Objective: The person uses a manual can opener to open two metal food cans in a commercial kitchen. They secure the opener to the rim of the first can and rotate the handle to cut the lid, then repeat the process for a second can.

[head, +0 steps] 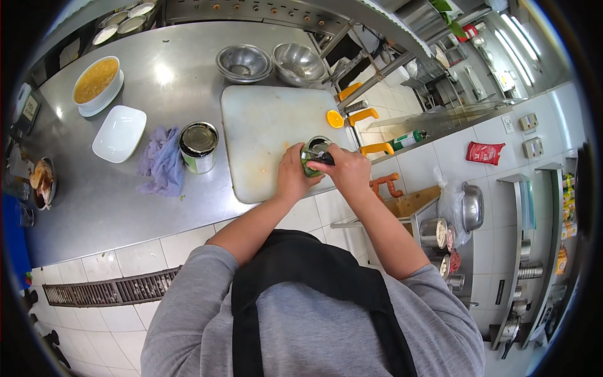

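Observation:
My left hand (290,173) is wrapped around a small open container with green on its side (312,171), at the near right of a white cutting board (264,118). My right hand (352,170) grips a black-handled tool (326,159) at the container's mouth. The tool's working end is too small to make out, and fingers hide part of the container. Beyond my right hand, a cut orange half (335,119) lies on the board. Left of the board stands a large tin can (199,141), with a crumpled purple cloth (162,165) beside it.
Metal mixing bowls (244,63) stand behind the board. On the steel table (113,202) are a white dish (120,133) and a bowl of yellow soup (97,80). Several yellow handles (363,116) stick out along the board's right side. A low shelf (414,207) holds pots.

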A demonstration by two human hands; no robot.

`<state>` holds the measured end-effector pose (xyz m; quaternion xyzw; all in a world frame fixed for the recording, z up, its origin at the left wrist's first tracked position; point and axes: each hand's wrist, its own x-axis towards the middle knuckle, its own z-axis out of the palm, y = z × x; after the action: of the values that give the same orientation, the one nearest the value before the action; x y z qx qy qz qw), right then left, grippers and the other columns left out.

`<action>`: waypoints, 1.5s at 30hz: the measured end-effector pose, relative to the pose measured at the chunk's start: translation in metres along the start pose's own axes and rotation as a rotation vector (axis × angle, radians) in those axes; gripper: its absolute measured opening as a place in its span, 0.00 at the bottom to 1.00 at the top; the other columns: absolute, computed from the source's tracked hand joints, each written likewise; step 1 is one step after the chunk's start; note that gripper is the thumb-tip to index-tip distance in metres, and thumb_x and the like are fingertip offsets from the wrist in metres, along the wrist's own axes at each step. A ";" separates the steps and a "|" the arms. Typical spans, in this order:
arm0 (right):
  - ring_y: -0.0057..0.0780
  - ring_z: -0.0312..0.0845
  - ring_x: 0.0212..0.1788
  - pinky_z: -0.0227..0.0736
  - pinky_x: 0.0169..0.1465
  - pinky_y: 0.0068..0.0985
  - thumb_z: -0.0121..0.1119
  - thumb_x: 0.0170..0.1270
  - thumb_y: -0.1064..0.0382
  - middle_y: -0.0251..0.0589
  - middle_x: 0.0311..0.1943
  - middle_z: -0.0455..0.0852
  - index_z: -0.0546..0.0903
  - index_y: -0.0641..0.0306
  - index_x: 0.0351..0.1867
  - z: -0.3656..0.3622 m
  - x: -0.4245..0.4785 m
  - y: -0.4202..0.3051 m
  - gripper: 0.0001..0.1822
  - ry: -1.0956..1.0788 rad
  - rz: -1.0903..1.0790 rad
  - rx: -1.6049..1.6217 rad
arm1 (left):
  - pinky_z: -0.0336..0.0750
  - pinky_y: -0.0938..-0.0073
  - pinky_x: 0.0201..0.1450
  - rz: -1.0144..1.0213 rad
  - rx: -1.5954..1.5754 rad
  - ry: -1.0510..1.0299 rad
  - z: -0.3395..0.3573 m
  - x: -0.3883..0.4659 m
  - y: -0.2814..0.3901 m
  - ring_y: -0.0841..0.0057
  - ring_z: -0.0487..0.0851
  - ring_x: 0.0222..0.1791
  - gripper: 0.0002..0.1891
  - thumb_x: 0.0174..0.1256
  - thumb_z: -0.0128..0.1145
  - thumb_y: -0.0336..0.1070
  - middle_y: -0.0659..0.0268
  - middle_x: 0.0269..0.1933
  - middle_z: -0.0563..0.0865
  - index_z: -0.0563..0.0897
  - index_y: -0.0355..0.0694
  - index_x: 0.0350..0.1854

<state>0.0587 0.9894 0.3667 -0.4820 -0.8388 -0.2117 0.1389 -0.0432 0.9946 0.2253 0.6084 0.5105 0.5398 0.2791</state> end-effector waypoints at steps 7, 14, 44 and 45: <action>0.36 0.80 0.19 0.72 0.25 0.30 0.69 0.43 0.32 0.32 0.18 0.82 0.79 0.54 0.31 -0.003 0.030 0.025 0.29 -0.157 -0.398 0.136 | 0.71 0.60 0.65 0.076 -0.201 -0.376 -0.037 0.037 -0.019 0.54 0.76 0.61 0.53 0.35 0.82 0.43 0.53 0.60 0.77 0.64 0.38 0.67; 0.35 0.80 0.18 0.73 0.24 0.29 0.70 0.43 0.32 0.33 0.16 0.81 0.81 0.54 0.30 0.007 0.006 0.005 0.28 -0.041 -0.057 0.088 | 0.74 0.61 0.61 -0.014 -0.203 -0.211 -0.025 0.017 -0.009 0.55 0.78 0.59 0.51 0.34 0.82 0.41 0.54 0.58 0.80 0.66 0.42 0.66; 0.29 0.69 0.17 0.63 0.26 0.26 0.75 0.40 0.36 0.30 0.15 0.72 0.75 0.56 0.22 -0.003 -0.010 0.031 0.28 0.168 -0.419 0.229 | 0.72 0.65 0.65 -0.027 -0.250 -0.553 -0.045 0.038 -0.022 0.56 0.76 0.63 0.52 0.34 0.79 0.33 0.53 0.62 0.77 0.63 0.44 0.69; 0.29 0.69 0.17 0.63 0.26 0.26 0.75 0.40 0.37 0.30 0.14 0.72 0.75 0.56 0.22 -0.001 -0.013 0.031 0.28 0.191 -0.417 0.226 | 0.71 0.65 0.65 -0.025 -0.246 -0.556 -0.044 0.038 -0.023 0.56 0.76 0.63 0.52 0.34 0.79 0.32 0.53 0.62 0.77 0.63 0.44 0.69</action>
<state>0.0921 0.9934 0.3688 -0.2579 -0.9215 -0.1853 0.2238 -0.0961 1.0278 0.2310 0.6880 0.3528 0.4069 0.4865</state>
